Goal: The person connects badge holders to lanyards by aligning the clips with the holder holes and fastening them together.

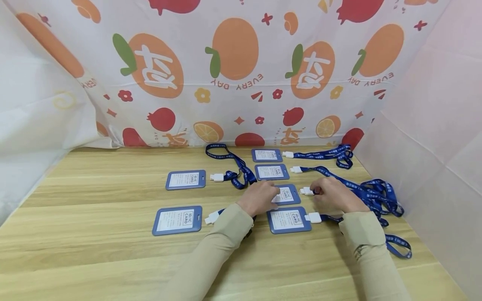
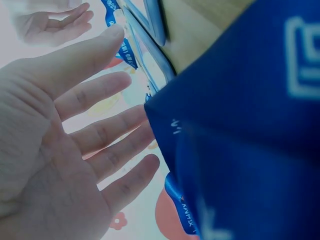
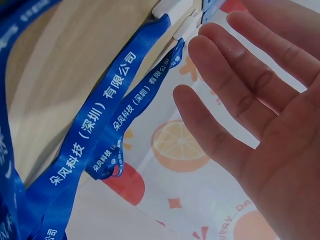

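In the head view my left hand [image 1: 260, 198] is over the left edge of a blue ID card holder [image 1: 288, 195], third from the back in the right column. Its fingers [image 2: 107, 135] look spread and relaxed in the left wrist view. Beside that holder, my right hand [image 1: 335, 194] is at a white clip [image 1: 306, 191] on a blue lanyard [image 1: 355, 192]; its thumb is hidden. In the right wrist view its fingers [image 3: 245, 95] are extended, with lanyards alongside. The nearest holder [image 1: 290, 220] in this column meets another white clip [image 1: 313, 217].
Two more holders, one at the back [image 1: 266, 155] and one in front of it [image 1: 272, 172], have clips and lanyards to their right. On the left lie two holders [image 1: 185, 179] with a looped lanyard [image 1: 226, 156] nearby. A printed cloth [image 1: 233, 108] rises behind the wooden table [image 1: 94, 234].
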Demonstrator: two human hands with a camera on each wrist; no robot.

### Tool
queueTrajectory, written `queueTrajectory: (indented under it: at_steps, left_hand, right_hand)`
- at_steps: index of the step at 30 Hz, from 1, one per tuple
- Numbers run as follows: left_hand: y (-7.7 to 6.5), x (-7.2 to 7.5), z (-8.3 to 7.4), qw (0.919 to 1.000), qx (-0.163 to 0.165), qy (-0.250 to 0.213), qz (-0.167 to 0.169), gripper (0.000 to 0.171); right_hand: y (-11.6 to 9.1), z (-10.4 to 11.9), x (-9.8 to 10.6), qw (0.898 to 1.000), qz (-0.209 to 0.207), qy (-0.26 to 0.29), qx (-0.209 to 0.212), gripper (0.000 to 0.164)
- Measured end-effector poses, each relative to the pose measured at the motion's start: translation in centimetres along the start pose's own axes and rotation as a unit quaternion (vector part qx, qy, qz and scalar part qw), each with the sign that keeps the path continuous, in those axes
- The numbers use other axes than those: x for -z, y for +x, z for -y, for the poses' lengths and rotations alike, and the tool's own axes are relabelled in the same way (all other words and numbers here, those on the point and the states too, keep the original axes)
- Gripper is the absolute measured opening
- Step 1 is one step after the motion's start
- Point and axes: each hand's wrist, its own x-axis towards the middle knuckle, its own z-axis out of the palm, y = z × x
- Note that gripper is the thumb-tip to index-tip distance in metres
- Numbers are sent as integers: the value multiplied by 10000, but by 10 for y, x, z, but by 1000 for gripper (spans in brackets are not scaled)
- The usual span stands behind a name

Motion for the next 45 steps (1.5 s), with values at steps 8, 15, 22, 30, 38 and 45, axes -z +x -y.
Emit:
queueTrajectory:
  at_steps: [8, 15, 22, 30, 38, 45]
  left_hand:
    - [2, 0, 3, 9998, 74, 149, 76, 39]
    - [5, 0, 9, 9995, 180, 160, 180, 43]
    - [7, 0, 11, 9995, 204, 48, 218, 43]
    - [8, -2, 13, 9991, 218, 261, 268, 41]
    - [9, -3, 14, 9983, 299, 411, 295, 42]
    - [10, -2, 13, 9981, 306, 382, 381, 43]
  right_hand:
    - [5, -2, -5, 9998, -54, -69, 154, 25]
    - [9, -2, -8, 9994, -174, -276, 125, 24]
    - [13, -2, -12, 9987, -298, -416, 64, 25]
    - [16, 0, -15, 9983, -312, -492, 94, 26]
    - [23, -2, -18, 9981, -245, -531, 174, 27]
    - [26, -5, -21, 9975, -292, -558, 324, 27]
